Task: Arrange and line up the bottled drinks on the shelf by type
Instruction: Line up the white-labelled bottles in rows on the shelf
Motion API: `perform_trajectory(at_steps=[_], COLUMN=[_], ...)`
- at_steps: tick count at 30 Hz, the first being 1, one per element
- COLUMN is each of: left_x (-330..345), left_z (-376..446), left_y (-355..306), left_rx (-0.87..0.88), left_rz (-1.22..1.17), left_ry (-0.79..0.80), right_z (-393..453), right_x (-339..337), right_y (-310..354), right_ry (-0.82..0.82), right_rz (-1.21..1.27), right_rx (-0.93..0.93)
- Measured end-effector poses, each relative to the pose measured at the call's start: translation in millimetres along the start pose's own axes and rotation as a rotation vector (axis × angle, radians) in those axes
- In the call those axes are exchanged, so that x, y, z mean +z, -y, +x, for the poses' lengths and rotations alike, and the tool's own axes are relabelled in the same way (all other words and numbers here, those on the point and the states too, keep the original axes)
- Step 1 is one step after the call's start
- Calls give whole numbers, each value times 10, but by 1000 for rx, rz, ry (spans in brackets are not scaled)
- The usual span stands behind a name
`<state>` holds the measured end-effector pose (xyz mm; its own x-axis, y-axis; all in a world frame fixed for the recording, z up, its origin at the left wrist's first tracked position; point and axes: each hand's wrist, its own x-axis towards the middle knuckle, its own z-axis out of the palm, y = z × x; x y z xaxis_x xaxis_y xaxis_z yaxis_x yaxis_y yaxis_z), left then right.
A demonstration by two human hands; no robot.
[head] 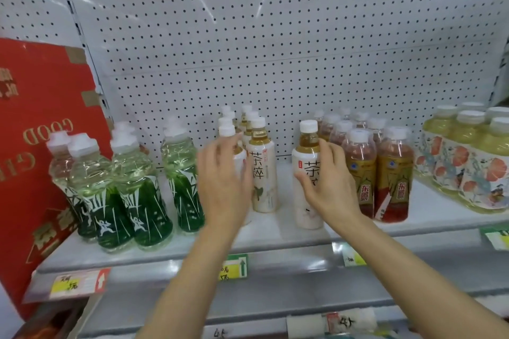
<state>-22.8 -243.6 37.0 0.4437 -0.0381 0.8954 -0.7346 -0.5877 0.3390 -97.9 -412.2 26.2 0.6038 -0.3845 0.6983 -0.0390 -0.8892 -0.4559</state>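
Currently right hand (329,187) has its grip curled round a lone white tea bottle (307,173), thumb across the label, fingers behind; left hand (224,179) lies with fingers fairly straight against the front bottle of the white tea row (261,165), grip nothing closed that I can see; lone bottle stands on the shelf (275,231) apart from that row, gap between them just left of the right grip. Risks, my read: red-label bottles (377,170) sit touching or nearly touching the back of the right grip, a wide swing could knock them; tall narrow bottle may tip if slid by the shoulder; left hand pushing too hard could topple its row backwards. Around: green bottles (132,187) left of the left grip, floral bottles (465,162) far right, red box (35,146) at the far left end; nothing blocks the gap itself.
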Motion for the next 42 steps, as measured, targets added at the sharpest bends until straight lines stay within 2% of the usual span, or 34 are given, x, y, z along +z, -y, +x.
perform_trajectory(at_steps=[3, 7, 10, 15, 20, 27, 29, 31, 32, 34, 36, 39, 42], left_x=[-198, -172, -132, -123, -136, -86, -80, -81, -80, -84, -93, -121, -144], left_z=[528, 797, 835, 893, 899, 789, 777, 763, 758, 764, 773, 780, 762], left_y=[72, 130, 135, 154, 124, 205, 222, 228, 226, 213, 210, 203, 197], left_rx=[-131, -111, -129, -130, -131, -103, -86, -78, -74, -72, -82, -102, -91], left_rz=[79, 180, 195, 234, 272, 172, 164, 164, 164, 159, 146, 116, 127], left_ry=[98, 400, 501, 557, 615, 620, 623, 602, 591, 578, 571, 572, 562], right_z=[20, 49, 121, 319, 613, 786, 723, 684, 684, 745, 811, 805, 805], right_x=[-12, -24, 3, 236, 558, 728, 661, 578, 532, 519, 566, 639, 494], right_y=[-30, -72, -32, 29, 9, -53, 47, 223, 331, 487, 557, 563, 460], right_ry=[7, 0, 3, 37, 24, 41, -116, -219, -176, -12, 106, 119, 92], right_rz=[-50, -79, -74, -92, -84, -150, -156, -16, 109, 298, 325, 346, 353], right_rx=[-7, -16, -11, 26, 150, 254, 105, -119, -159, -72, -9, -39, 21])
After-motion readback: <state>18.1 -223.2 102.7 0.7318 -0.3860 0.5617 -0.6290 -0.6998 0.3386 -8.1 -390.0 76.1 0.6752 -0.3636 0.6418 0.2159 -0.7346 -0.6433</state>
